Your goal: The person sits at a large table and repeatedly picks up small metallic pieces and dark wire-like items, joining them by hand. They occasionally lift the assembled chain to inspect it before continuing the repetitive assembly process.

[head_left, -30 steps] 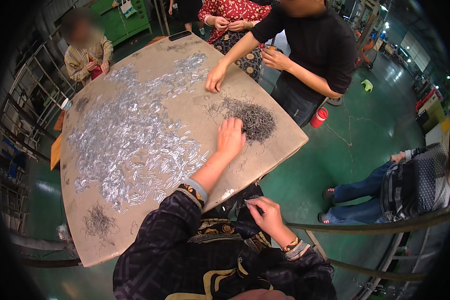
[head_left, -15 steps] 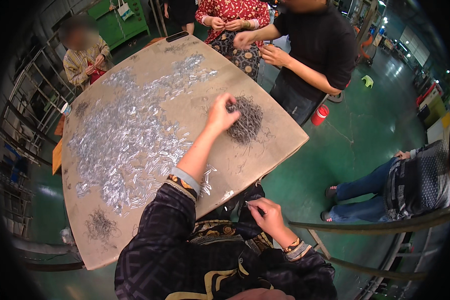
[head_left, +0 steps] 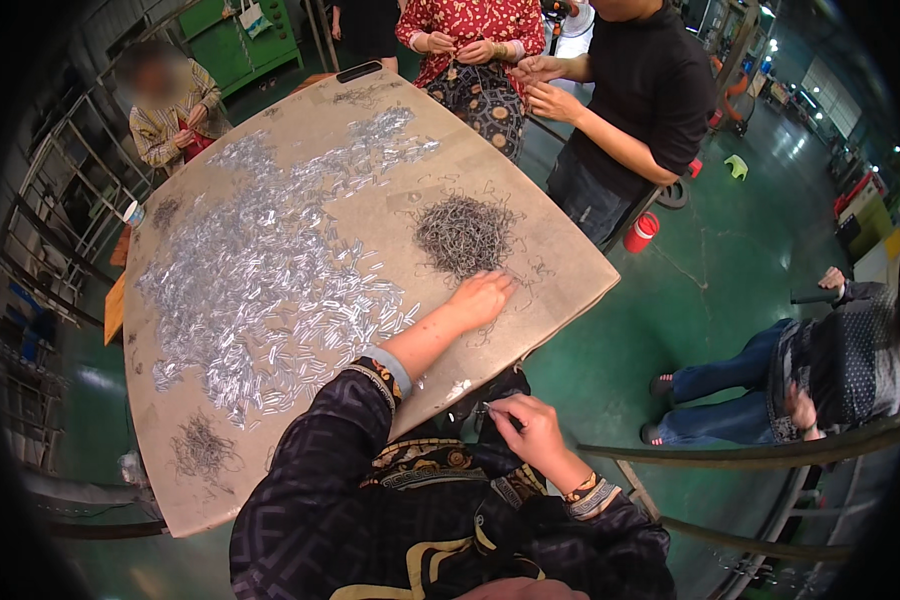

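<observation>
My left hand [head_left: 483,298] reaches over the table to the near edge of a heap of thin, dark, bent wire pieces [head_left: 460,232]. Its fingers are stretched out low against the tabletop and a few stray wires; whether a piece lies under the fingertips is hidden. In front of my body, off the table's near edge, my right hand [head_left: 532,430] is closed in a pinch. A small, thin metallic piece [head_left: 483,408] sticks out between its thumb and finger, too small to name. Left of the heap spreads a wide layer of short, shiny, clear-silver tubes [head_left: 270,290].
The brown-covered table [head_left: 560,265] also bears a smaller wire pile [head_left: 202,447] and a dark flat phone-like object [head_left: 358,72]. Several people stand or sit around it, including one in black [head_left: 650,100]. A red bucket [head_left: 642,232] and metal rail [head_left: 750,456] are at the right.
My left hand has moved from the heap's left side down to its near edge, uncovering the heap, which looks shifted and flatter. My right hand stays pinched in nearly the same place.
</observation>
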